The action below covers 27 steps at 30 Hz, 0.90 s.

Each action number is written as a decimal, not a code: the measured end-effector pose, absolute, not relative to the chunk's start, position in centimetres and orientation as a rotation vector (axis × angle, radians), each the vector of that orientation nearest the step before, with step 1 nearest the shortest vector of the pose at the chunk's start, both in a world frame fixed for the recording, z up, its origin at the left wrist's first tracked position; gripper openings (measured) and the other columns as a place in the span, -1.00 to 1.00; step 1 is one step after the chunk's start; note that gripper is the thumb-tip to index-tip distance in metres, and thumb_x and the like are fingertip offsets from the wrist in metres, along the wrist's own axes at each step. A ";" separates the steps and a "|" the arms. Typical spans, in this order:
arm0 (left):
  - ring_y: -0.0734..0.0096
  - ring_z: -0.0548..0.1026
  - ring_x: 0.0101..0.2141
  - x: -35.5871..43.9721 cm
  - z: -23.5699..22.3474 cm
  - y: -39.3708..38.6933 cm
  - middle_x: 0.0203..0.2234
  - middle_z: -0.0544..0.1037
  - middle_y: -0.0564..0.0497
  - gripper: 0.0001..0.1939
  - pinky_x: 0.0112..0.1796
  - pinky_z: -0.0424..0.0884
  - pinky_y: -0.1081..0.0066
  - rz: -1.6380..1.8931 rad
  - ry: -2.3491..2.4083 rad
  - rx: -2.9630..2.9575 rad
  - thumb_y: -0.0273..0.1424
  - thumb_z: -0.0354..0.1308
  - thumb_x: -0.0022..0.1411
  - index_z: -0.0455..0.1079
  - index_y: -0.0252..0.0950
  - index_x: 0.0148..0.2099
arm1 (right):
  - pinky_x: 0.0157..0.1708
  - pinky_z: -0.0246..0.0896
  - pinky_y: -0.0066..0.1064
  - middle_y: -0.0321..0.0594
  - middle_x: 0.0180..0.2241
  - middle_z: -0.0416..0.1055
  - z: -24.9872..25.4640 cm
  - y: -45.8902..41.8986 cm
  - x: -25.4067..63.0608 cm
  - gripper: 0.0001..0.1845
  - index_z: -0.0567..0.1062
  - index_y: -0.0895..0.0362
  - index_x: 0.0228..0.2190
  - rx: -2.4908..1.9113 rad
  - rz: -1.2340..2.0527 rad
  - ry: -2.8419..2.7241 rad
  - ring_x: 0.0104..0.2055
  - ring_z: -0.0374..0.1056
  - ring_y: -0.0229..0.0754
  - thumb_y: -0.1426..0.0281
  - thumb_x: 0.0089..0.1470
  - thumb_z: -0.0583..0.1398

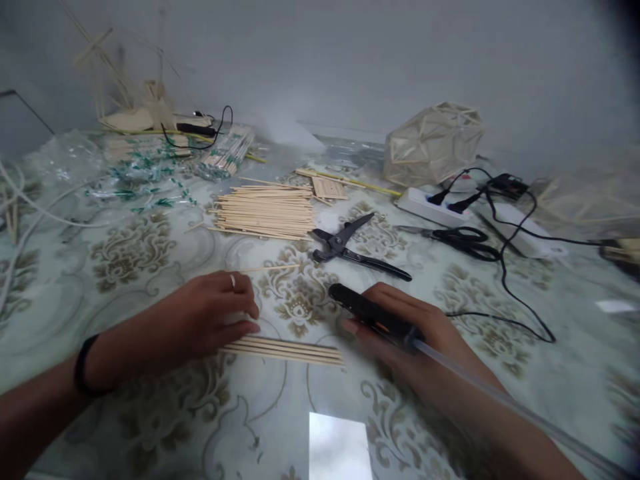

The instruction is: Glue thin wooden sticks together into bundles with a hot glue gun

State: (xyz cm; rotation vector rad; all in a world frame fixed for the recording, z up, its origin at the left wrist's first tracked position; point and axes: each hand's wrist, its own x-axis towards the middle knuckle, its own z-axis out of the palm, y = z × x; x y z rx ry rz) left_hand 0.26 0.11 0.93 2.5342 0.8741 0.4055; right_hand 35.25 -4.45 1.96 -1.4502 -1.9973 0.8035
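The right hand [445, 335] grips a glue gun [373, 315]; the left hand [210, 312], loosely open, is by the row of sticks [295, 351] on the table [270, 413]. A bump could knock them crooked.

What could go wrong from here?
The glue gun in the right hand points leftward; if hot, its tip might burn the left hand. Its cord passes by the scissors and could snag. The front sticks lie beside the left hand and might shift if bumped.
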 end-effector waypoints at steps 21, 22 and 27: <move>0.37 0.61 -0.31 1.7 0.3 -1.8 -0.26 0.63 0.06 -0.75 -0.23 0.45 0.38 0.243 0.872 2.507 -0.50 0.14 0.57 0.57 -0.20 -0.19 | -0.35 0.29 -0.30 -0.27 -0.36 0.47 2.2 -4.9 34.9 -0.58 0.48 0.00 -0.41 -1.503 0.955 -2.061 -0.32 0.47 -0.11 0.13 0.52 0.29; 0.38 0.61 -0.31 1.7 0.2 -1.8 -0.27 0.62 0.06 -0.75 -0.23 0.44 0.38 0.239 0.882 2.506 -0.51 0.14 0.56 0.57 -0.20 -0.19 | -0.35 0.29 -0.30 -0.26 -0.35 0.48 2.2 -4.9 34.9 -0.58 0.49 0.00 -0.41 -1.497 0.967 -2.065 -0.31 0.47 -0.11 0.13 0.52 0.29; 0.38 0.60 -0.31 1.9 0.2 -1.8 -0.27 0.61 0.07 -0.77 -0.23 0.42 0.39 0.223 0.895 2.495 -0.54 0.17 0.55 0.55 -0.19 -0.20 | -0.27 0.33 -0.27 -0.26 -0.32 0.49 2.0 -4.8 34.9 -0.62 0.51 0.00 -0.37 -1.484 0.986 -2.062 -0.28 0.49 -0.09 0.12 0.52 0.27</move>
